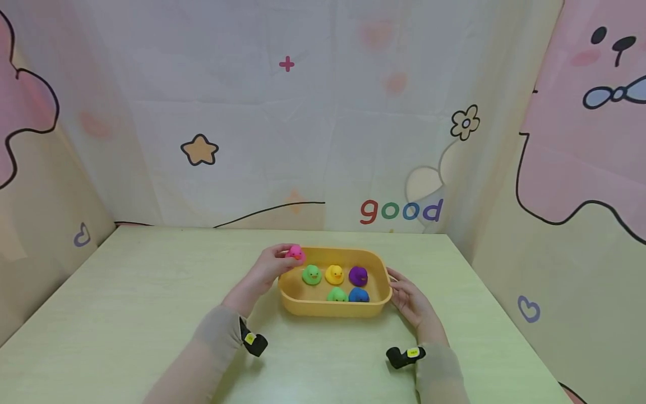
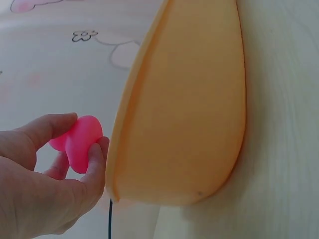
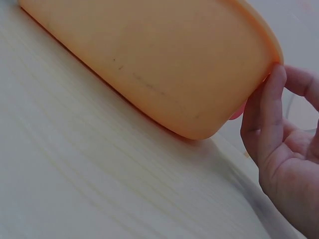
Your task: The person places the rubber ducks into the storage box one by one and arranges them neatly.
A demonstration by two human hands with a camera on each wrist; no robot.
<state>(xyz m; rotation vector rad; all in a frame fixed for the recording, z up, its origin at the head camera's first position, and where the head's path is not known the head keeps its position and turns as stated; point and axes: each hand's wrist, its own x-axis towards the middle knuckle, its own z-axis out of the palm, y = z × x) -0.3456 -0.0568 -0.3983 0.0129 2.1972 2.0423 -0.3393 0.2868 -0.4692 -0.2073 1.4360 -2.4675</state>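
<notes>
In the head view a pink rubber duck (image 1: 295, 254) is pinched by my left hand (image 1: 264, 270) over the back left corner of a yellow-orange plastic tub (image 1: 333, 309). The left wrist view shows the duck (image 2: 84, 142) between thumb and fingertips, close beside the tub's rim (image 2: 130, 99). My right hand (image 1: 414, 303) holds the tub's right end, its fingertips at the rim in the right wrist view. Inside the tub sit a green duck (image 1: 312, 275), a yellow duck (image 1: 335, 275) and a purple duck (image 1: 358, 276). Another green duck (image 1: 337, 295) and a blue duck (image 1: 359, 295) are partly hidden behind the front wall.
The tub stands on a pale wooden tabletop (image 1: 151, 314), towards its back edge. A printed cloth backdrop (image 1: 242, 101) rises behind it, with side walls left and right. Black wrist cameras (image 1: 254, 339) are strapped to both forearms.
</notes>
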